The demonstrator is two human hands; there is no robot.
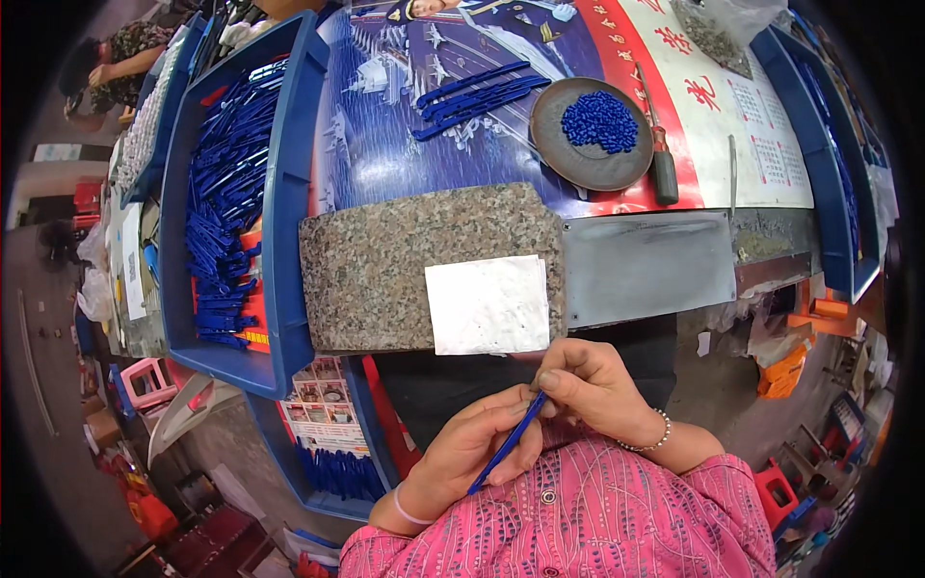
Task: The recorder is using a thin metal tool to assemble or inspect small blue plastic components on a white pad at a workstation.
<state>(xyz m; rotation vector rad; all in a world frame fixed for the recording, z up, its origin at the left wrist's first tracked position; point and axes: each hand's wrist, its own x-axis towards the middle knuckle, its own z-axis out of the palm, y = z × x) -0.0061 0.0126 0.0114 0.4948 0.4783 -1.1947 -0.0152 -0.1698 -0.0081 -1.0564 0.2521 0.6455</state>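
Note:
A slim blue plastic piece (507, 445) slants between my hands, close in front of my pink patterned shirt. My left hand (467, 449) is closed round its middle with the fingers, and its lower end sticks out below them. At its upper end my right hand (599, 389) is closed, thumb and forefinger pinching at the tip. Whether a small part is also between those fingertips is hidden. Just beyond the hands lies a white paper pad (488, 305) on a speckled stone slab (376, 265).
A blue bin (287, 202) of similar blue pieces stands at left, a lower bin (376, 424) beneath. Farther back are a round dish (557, 159) of small blue beads, a screwdriver (663, 159), loose blue pieces (482, 98), a grey metal plate (647, 265) and a right bin (819, 154).

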